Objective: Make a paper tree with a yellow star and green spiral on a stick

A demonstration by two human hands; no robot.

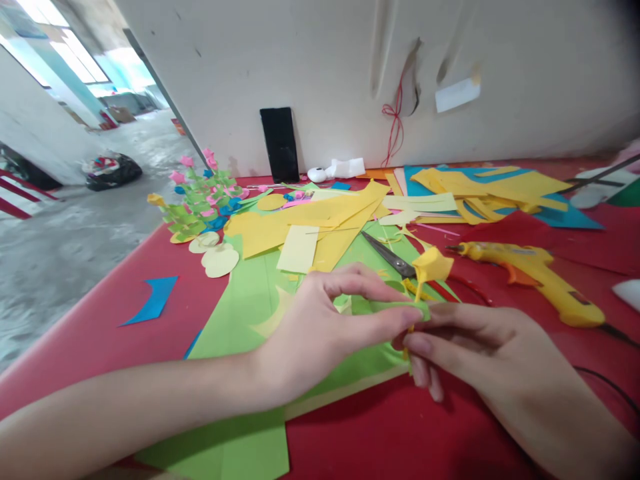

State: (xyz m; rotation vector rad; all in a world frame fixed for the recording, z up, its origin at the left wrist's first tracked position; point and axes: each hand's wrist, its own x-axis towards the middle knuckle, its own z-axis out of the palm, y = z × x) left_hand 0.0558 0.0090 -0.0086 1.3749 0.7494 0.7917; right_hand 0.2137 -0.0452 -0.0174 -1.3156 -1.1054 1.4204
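Note:
A folded yellow paper flower [433,265] stands upright above my fingertips on a thin yellow stem. My right hand [485,340] is closed in a pinch round that stem, just below the flower. The thumb and fingers of my left hand [325,327] press on a small green paper strip [426,311] lying against the stem. Both hands meet over green paper sheets [250,437]. Right behind the flower lie scissors [393,256] with red handles, partly covered. My fingers hide part of the strip and stem.
A yellow hot glue gun [535,267] lies at right, its cord trailing off. Yellow paper pieces [305,223] and round paper discs [220,261] cover the back. Small paper flowers [205,193] cluster at the left table edge. A black phone [280,145] leans on the wall.

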